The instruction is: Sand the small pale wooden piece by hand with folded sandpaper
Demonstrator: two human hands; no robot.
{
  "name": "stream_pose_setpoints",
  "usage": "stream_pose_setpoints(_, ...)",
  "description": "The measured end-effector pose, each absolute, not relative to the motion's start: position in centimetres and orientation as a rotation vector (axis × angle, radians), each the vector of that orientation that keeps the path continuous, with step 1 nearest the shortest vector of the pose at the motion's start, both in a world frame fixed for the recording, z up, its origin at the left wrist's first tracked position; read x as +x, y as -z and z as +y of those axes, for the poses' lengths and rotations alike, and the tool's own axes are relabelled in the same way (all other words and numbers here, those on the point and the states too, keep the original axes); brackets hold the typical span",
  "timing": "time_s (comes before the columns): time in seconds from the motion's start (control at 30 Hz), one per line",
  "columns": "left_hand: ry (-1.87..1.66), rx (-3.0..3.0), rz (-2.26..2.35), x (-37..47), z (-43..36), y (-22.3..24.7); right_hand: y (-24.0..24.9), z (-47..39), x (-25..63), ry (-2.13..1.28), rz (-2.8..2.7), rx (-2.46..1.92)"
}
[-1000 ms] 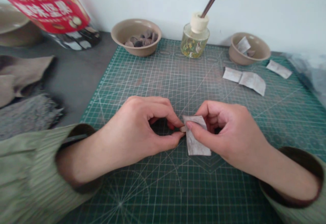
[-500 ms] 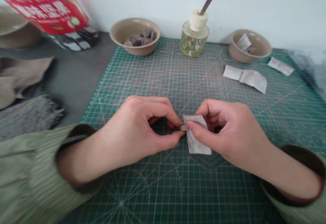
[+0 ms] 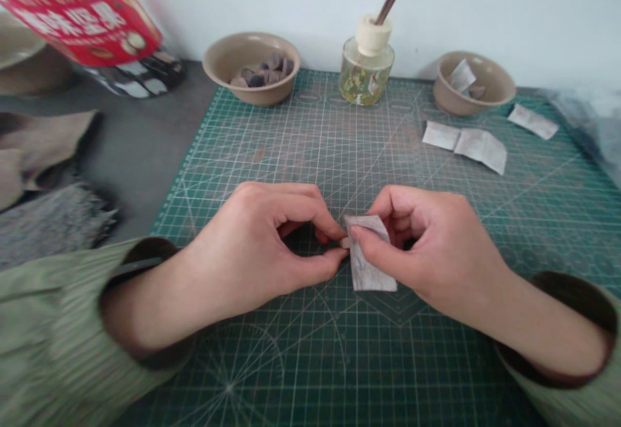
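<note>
My left hand [image 3: 286, 236] pinches a small brownish piece [image 3: 345, 242] between thumb and fingertip; most of it is hidden, and its kind is unclear. From the other side, my right hand [image 3: 427, 239] grips a greyish-white sheet of sandpaper or similar paper [image 3: 372, 268], thumb on its front face and fingers behind. The sheet's near edge meets the small piece, and its lower part hangs free. Both hands are closed just above the green cutting mat [image 3: 286, 375].
At the back stand a bowl of small dark pieces [image 3: 213, 68], a reed diffuser bottle [image 3: 366, 71] and a bowl with scraps [image 3: 444, 94]. Strips [image 3: 480, 145] lie at right. A red nut pouch [image 3: 97, 19], brown cloth [image 3: 48, 139] and grey fuzzy cloth [image 3: 58, 217] are at left.
The whole view has shifted slightly, so things appear a little further left and up. Both hands keep the same grip, with the sheet against the small piece.
</note>
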State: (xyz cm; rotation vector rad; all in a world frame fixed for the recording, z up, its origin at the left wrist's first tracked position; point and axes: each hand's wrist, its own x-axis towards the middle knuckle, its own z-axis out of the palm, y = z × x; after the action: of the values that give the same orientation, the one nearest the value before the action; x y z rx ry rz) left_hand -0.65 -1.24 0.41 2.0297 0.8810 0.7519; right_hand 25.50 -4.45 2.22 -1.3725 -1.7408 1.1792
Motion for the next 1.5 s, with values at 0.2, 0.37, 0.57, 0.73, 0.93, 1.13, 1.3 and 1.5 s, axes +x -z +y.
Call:
stream_pose_setpoints(0.2, -0.749, 2.038, 0.883, -0.63, -1.22, -0.47, -2.48, -4.26, 25.52, -1.158, -1.814, -1.351)
stream_pose_setpoints(0.37, -0.728, 2.033, 0.904, -0.63, -1.23, -0.67, -2.56, -4.32, 25.56, -1.146, -1.857, -1.331)
stream_pose_setpoints(0.57, -0.741, 2.027, 0.903, -0.69, -1.30, -0.67, -2.43, -4.34, 25.54, -1.093, -1.874, -1.320)
stream_pose_setpoints(0.73, -0.727, 2.029, 0.913, -0.70, -1.26, -0.59, -2.52, -4.32, 25.72, -1.069, -1.881, -1.317)
stream_pose_setpoints(0.93, -0.734, 2.035, 0.913, -0.58, -1.26, -0.73, -2.60, -4.23, 26.13, -1.102, -1.880, -1.336)
stream_pose_setpoints(1.13, -0.725, 2.021, 0.919, -0.54, -1.27, -0.82, -2.47, -4.25, 26.16, -1.105, -1.880, -1.348)
stream_pose_setpoints(1.3, -0.714, 2.043, 0.931, -0.67, -1.22, -0.71, -2.54, -4.26, 26.07, -1.138, -1.854, -1.351)
stream_pose_setpoints(1.5, -0.715, 2.042, 0.933, -0.79, -1.27, -0.78, -2.44, -4.26, 25.75, -1.153, -1.821, -1.342)
